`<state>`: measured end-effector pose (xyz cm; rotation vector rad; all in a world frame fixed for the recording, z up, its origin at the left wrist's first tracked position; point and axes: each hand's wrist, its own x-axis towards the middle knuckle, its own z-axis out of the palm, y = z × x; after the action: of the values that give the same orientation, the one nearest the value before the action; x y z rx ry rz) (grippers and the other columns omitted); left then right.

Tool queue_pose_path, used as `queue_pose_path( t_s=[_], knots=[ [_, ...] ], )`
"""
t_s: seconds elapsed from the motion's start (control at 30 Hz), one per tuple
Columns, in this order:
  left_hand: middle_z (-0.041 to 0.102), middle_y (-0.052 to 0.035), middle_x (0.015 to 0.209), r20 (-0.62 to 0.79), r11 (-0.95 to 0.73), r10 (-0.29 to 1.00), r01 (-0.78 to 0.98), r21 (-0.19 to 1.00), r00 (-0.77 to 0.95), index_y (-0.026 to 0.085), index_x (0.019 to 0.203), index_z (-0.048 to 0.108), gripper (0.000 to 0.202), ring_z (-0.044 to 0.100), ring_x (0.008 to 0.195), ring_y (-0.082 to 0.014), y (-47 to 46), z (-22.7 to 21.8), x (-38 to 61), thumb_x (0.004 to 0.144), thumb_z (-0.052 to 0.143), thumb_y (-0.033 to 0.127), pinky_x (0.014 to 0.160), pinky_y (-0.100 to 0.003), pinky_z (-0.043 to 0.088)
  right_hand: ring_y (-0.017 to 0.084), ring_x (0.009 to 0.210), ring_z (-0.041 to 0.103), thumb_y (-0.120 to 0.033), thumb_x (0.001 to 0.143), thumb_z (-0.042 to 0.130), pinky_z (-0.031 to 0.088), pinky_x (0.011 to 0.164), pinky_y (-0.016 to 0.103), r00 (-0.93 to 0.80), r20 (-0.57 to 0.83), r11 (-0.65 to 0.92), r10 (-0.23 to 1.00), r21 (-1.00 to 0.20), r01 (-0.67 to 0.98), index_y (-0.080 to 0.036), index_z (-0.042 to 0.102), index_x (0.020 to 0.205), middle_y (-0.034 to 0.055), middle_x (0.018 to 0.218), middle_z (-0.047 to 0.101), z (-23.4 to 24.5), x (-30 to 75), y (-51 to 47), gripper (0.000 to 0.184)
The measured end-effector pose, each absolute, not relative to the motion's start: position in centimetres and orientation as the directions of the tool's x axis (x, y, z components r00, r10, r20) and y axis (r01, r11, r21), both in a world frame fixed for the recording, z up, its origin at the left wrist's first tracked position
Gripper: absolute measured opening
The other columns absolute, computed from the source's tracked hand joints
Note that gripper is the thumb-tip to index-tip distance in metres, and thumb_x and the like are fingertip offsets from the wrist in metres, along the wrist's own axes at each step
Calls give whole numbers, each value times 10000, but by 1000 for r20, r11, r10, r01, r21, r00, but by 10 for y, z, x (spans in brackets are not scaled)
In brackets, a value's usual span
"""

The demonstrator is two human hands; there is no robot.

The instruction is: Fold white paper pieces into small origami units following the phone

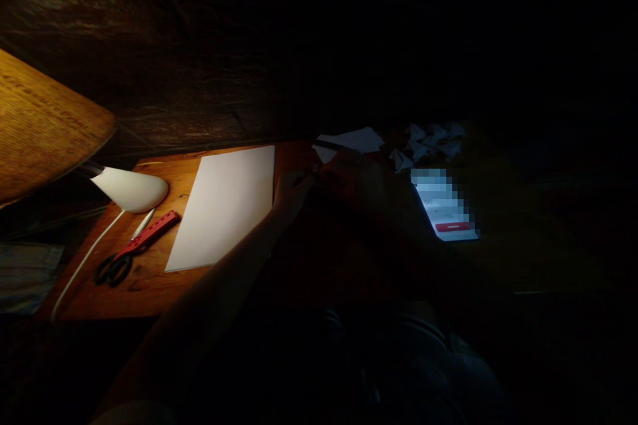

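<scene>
Deep shadow covers the middle of the desk, where my two hands come close together. My left hand is bent inward just past the right edge of a stack of white paper, its fingers drawn together. Facing it, my right hand is also closed, barely visible in the dark. Whatever lies between the fingers is too dark to make out. Behind the right hand lies a white paper piece with a dark strip across its left part. Several small folded paper pieces are heaped farther right.
A lit phone lies right of my hands. At the left stand a lamp's white base and its tan shade, with a white cord. Near the base are black-handled scissors and a red slotted strip. A dark wall rises behind.
</scene>
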<state>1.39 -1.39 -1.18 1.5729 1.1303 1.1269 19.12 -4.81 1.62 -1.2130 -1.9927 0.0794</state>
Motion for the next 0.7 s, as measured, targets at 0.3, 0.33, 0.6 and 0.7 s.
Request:
queue_pose_path(
  t_s=[0.3,0.33,0.6,0.7],
  knots=[
    [569,11,642,122,-143,961,68,987,249,183,627,627,237,520,639,-131,-10,-14,14,764,695,363,602,-241,398,200,853,619,-262,946,660,421,743,312,-214,545,525,811,-515,677,-217,766,945,60,949,728,15,192,-46,115],
    [553,14,627,141,-163,956,68,984,258,186,609,610,243,514,636,-129,-9,-13,14,765,688,355,600,-239,394,197,842,617,-260,942,660,418,735,310,-213,538,521,816,-524,673,-217,765,936,57,936,725,15,193,-47,113],
    [580,19,587,115,-131,973,71,989,198,187,587,607,200,527,581,-118,-16,-9,16,753,656,286,542,-224,381,220,886,629,-275,974,637,414,751,330,-233,564,536,792,-458,709,-214,775,940,69,939,728,13,191,-47,155],
    [667,3,649,80,-83,978,7,997,192,180,660,678,144,608,622,-139,-17,-10,17,753,670,290,570,-231,456,230,926,627,-309,1000,622,424,781,341,-265,569,551,778,-417,723,-226,781,974,77,984,738,13,190,-47,181]
  ],
)
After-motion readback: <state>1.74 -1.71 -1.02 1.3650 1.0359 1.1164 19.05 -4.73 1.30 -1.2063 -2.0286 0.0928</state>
